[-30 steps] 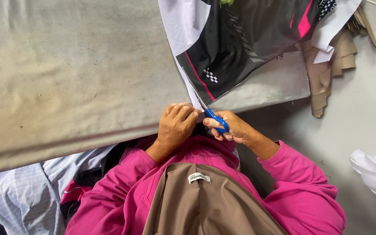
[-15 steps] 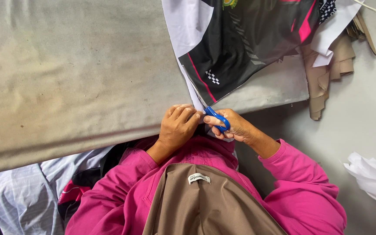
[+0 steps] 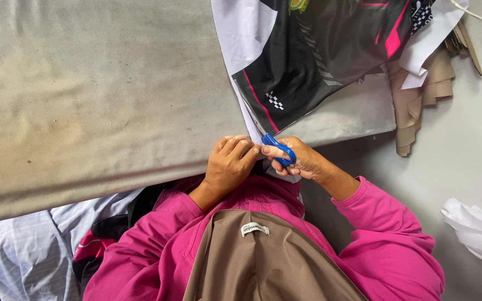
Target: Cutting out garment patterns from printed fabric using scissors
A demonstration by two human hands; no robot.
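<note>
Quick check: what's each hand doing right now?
Left hand: closed, pinching the black, white and pink fabric at its edge.
Right hand: closed on blue-handled scissors.

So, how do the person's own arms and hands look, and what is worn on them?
Both arms are covered by long bright pink sleeves that end at the wrists. The left hand and the right hand are bare: no gloves. No rings, watch or bracelets can be seen from this view.

glossy blue plastic scissors (image 3: pixel 279 148), smooth printed cloth (image 3: pixel 313 56).
</note>
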